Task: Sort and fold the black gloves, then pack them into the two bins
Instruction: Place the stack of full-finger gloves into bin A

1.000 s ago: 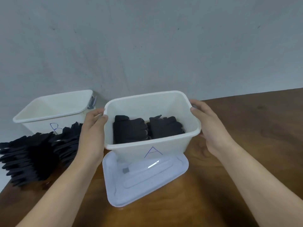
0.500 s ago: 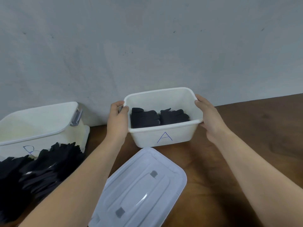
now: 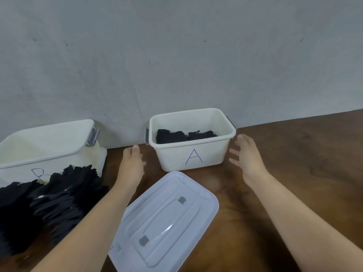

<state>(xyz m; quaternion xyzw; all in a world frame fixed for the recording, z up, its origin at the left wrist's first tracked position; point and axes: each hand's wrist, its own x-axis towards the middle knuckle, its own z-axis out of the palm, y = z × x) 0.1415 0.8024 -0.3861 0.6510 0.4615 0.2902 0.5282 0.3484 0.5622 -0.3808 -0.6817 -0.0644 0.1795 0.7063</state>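
Counting the items gives two white bins, one lid, two folded bundles and one loose pile, its number of gloves not countable. Bin A stands upright against the wall, at the far edge of the table. Its long axis runs left to right along the wall, and the side with the blue letter faces the camera. Inside it, the two folded bundles of black gloves lie side by side on the bottom.

Bin B stands to the left, well apart, with a grey latch at its right end. The loose pile lies against its front, partly covering its letter.

The lid lies flat just in front of bin A, its long axis on a diagonal from near left to far right.

The left hand and right hand flank bin A without touching it. Fingers on both are straight and loosely spread, holding nothing.
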